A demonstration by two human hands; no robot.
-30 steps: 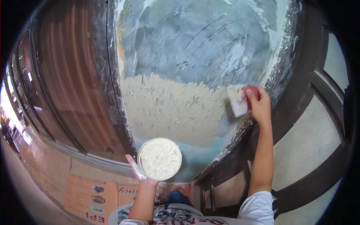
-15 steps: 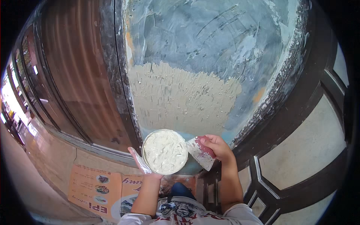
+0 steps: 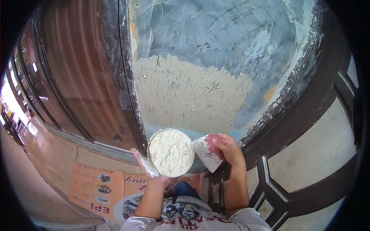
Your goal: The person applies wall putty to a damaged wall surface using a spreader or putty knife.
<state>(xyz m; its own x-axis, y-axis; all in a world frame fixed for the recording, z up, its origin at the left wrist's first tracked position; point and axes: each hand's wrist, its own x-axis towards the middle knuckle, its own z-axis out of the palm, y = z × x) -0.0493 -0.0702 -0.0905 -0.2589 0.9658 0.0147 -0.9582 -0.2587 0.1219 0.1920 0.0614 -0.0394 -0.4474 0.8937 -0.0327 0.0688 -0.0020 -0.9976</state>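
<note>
My left hand, smeared with white paste, cradles a round tub from below and its left side. Thick off-white filler with a ridged surface fills it almost to the rim. In my right hand is a pink-red flexible scraper, its lower part coated with filler. The scraper's left edge is beside the tub's right rim; whether they touch I cannot tell. Beyond both hands rises a blue-grey wall panel. A rough beige coat of filler covers its lower part, streaked with vertical marks.
A dark, paint-spotted frame borders the panel on the left, with a brown glossy panel beyond it. At right stands a dark wooden door with pale insets. An orange printed banner lies on the floor at lower left.
The tub and the scraper have shifted slightly upward in view, and the scraper a little to the right. Both hands keep their holds. The wall coat looks the same.
</note>
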